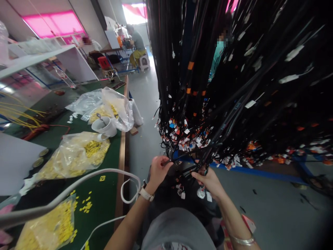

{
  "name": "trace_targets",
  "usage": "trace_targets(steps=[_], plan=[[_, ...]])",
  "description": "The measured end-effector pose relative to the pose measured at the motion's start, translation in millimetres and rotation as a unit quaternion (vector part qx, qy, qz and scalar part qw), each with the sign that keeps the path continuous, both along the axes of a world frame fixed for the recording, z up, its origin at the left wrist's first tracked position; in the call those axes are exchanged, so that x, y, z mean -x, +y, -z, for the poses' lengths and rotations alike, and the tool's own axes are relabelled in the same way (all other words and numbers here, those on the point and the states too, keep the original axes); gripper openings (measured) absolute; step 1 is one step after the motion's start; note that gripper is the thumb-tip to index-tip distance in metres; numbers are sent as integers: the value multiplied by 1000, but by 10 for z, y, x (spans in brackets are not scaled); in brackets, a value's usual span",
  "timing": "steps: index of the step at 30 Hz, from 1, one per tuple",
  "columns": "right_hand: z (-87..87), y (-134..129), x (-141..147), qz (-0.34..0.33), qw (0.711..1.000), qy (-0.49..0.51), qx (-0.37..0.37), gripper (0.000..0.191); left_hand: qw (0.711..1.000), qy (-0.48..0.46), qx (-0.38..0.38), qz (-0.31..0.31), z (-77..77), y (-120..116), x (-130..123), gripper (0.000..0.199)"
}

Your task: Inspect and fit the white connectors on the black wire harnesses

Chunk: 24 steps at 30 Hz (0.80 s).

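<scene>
The black cable bundle (205, 160) was found in front of the person's lap, at the lower end of a dense rack of hanging wire harnesses (166, 76). The right hand (211, 181) was closed on it, thumb across the front and fingers behind. The left hand (158, 173) had thumb and fingertips drawn together beside a thin dark strand; whether they gripped it could not be confirmed. The hands were apart, with short cable ends between them.

Principal risk, in this inspector's judgement: snagging. White connectors (201, 192) hung loose below the right hand, and the crowded connector cluster (188, 140) lay just beyond; a sharp pull could have hooked one lead on another and strained a terminal. Look-alike black leads also made picking the wrong strand plausible.

Pose: both forearms reached forward from the body, converging, wrists low. The left wrist carried a watch (147, 195), the right a silver bangle (243, 240); either could have caught a strand.

Further out, a white cord (104, 171) looped over the edge of the green tabletop (104, 211) near the left forearm. A sideways sweep there could have dragged it across the scattered yellow pieces (86, 206).
</scene>
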State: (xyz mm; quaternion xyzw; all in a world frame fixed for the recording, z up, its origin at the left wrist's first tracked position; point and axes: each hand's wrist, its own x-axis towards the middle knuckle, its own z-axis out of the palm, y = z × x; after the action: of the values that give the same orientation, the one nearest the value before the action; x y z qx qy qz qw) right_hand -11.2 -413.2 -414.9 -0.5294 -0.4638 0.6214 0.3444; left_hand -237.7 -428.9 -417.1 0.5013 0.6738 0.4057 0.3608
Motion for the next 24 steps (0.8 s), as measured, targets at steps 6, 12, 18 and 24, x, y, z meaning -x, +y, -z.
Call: trace_targets(steps=[6,12,18,24], plan=[[64,64,108,6,1000,1,-8,43,978,33,64,198,-100,-216,-145,23],[33,72,152,29,999,34,21,47,958,47,94,268,26,-382,-290,22],[9,45,227,61,998,26,22,45,910,-179,193,322,274,-405,-390,28],[94,108,144,98,994,39,28,44,842,-363,273,293,340,-448,-282,42]])
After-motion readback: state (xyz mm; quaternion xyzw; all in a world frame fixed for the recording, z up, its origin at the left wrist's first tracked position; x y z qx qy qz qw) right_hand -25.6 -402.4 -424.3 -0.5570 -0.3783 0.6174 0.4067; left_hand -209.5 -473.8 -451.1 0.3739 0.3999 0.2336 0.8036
